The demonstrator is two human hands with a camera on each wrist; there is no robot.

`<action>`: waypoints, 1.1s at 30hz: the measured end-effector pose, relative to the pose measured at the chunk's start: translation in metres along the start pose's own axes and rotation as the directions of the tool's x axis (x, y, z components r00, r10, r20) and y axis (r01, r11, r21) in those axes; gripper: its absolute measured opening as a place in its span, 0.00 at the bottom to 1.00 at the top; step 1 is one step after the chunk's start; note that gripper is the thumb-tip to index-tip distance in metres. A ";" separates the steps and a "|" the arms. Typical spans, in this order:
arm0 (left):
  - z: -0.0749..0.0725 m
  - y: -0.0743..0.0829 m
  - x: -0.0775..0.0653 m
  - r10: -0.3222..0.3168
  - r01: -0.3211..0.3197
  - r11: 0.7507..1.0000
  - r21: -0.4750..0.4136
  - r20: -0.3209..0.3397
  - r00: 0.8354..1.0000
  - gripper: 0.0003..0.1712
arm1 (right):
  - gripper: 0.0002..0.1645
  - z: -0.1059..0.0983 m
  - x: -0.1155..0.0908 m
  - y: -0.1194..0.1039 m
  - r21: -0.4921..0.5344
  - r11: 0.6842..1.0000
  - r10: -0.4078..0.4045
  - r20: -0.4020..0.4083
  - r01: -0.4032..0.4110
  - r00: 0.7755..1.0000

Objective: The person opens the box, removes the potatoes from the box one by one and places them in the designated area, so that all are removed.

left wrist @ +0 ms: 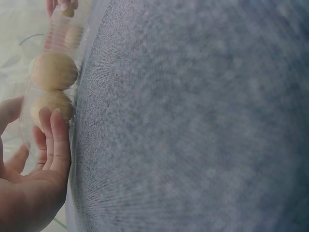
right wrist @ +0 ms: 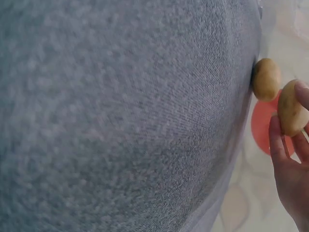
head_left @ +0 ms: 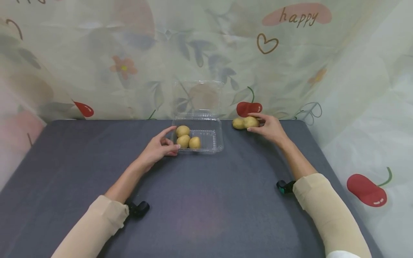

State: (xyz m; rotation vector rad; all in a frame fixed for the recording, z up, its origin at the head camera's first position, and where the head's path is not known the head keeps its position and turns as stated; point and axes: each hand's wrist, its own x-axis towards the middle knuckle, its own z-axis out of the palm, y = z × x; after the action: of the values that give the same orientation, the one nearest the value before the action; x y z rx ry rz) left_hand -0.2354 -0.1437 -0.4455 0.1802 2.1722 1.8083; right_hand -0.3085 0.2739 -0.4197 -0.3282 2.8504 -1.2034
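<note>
In the head view a clear plastic container (head_left: 211, 143) stands with its hinged lid (head_left: 203, 95) raised at the back. Three small yellow potatoes (head_left: 183, 141) lie in its left part. My left hand (head_left: 158, 148) is at the container's left side, fingers spread, with fingertips touching its edge and front corner. To the right of the container, my right hand (head_left: 269, 127) pinches a potato (head_left: 251, 122) between thumb and fingers. Another potato (head_left: 238, 124) lies just left of it; the right wrist view shows that loose potato (right wrist: 266, 79) on the cloth edge, apart from the held one.
A dark grey cloth covers the table (head_left: 200, 200). Behind its far edge hangs a printed curtain (head_left: 129, 89) with cherries, leaves and flowers. The container stands close to that edge. A small black wrist camera (head_left: 139, 209) sits under the left sleeve, another (head_left: 285, 186) under the right.
</note>
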 end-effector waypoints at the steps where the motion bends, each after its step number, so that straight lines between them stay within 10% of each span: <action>1: 0.000 0.000 0.000 0.001 -0.001 1.000 -0.001 0.001 1.000 0.45 | 0.35 -0.001 0.000 0.001 0.003 1.000 0.005 -0.006 -0.005 1.000; 33: -0.001 0.001 -0.002 -0.012 0.012 0.999 -0.051 0.004 1.000 0.46 | 0.34 0.004 0.015 0.033 -0.146 0.987 0.056 -0.050 -0.062 0.997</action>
State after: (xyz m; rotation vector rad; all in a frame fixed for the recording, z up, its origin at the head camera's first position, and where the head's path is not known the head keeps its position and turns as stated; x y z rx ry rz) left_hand -0.2337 -0.1450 -0.4443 0.1586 2.1174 1.8537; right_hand -0.3288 0.2901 -0.4456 -0.2211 2.9725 -1.0056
